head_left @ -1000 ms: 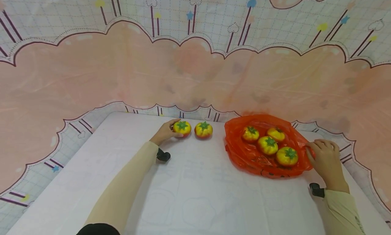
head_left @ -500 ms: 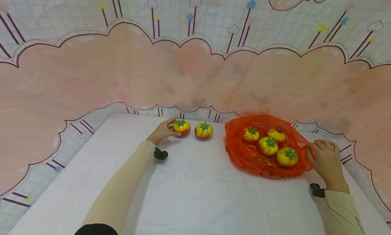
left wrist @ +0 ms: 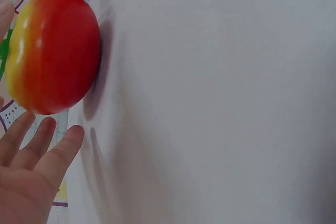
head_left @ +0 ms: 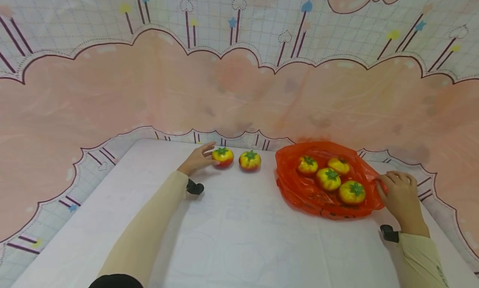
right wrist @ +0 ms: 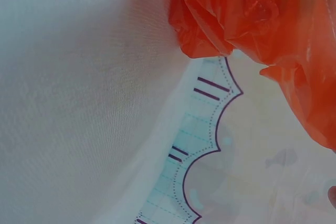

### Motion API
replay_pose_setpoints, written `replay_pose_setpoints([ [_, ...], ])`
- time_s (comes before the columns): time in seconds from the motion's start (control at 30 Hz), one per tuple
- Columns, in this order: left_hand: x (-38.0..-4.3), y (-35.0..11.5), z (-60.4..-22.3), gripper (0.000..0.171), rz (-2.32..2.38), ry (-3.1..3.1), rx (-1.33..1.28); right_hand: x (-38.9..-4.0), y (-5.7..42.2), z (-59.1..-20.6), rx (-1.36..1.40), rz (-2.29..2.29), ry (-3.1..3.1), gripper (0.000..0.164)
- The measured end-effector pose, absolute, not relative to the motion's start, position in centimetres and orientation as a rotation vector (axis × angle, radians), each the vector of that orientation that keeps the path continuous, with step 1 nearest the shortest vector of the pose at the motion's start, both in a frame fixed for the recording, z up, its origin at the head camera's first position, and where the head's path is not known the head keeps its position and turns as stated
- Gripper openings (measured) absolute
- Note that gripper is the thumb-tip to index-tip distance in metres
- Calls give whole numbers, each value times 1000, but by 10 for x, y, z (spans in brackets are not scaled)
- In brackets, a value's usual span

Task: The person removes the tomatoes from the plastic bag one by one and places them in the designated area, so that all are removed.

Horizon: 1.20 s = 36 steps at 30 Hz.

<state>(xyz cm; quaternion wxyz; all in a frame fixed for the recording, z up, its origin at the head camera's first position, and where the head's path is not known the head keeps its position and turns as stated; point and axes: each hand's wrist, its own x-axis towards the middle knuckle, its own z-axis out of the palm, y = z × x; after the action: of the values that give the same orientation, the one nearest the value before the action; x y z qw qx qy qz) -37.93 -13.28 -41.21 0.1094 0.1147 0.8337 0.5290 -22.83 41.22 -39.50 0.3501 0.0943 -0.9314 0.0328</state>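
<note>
Two glossy red-and-yellow tomatoes with green star-shaped tops stand near the table's far edge, a left tomato [head_left: 222, 157] and a right tomato [head_left: 250, 160]. My left hand [head_left: 196, 160] is just left of the first one, fingers spread and fairly straight. In the left wrist view these fingers [left wrist: 60, 156] lie close to the tomato [left wrist: 58, 53]; whether they touch it I cannot tell. To the right, a red plastic bag [head_left: 299, 202] lies opened out with several similar tomatoes [head_left: 351, 192] in it. My right hand [head_left: 400, 200] pinches the bag's right edge.
A white cloth covers the table [head_left: 239, 238]. Behind it rises a peach backdrop [head_left: 209, 92] with printed candles and scalloped lines. Each wrist carries a black camera mount [head_left: 195, 187]. The bag's crumpled rim [right wrist: 262, 24] fills the top of the right wrist view.
My left hand has loosened from the left tomato and drawn slightly to the left, its fingers spreading. The tomato stays in place. My right hand and the bag have barely moved.
</note>
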Motion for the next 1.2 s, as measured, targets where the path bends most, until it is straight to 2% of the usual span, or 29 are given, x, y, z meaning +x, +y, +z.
replay_pose_setpoints([
  [0.37,-380,-146,-391,80,1608,2432,383,-227,410,-397,220,96,-2439,24],
  [0.53,-382,-145,-380,75,1658,2468,367,-227,410,-397,226,105,-2425,24],
  [1.2,-383,-98,-329,69,1698,2489,587,-227,412,-392,222,107,-2438,24],
])
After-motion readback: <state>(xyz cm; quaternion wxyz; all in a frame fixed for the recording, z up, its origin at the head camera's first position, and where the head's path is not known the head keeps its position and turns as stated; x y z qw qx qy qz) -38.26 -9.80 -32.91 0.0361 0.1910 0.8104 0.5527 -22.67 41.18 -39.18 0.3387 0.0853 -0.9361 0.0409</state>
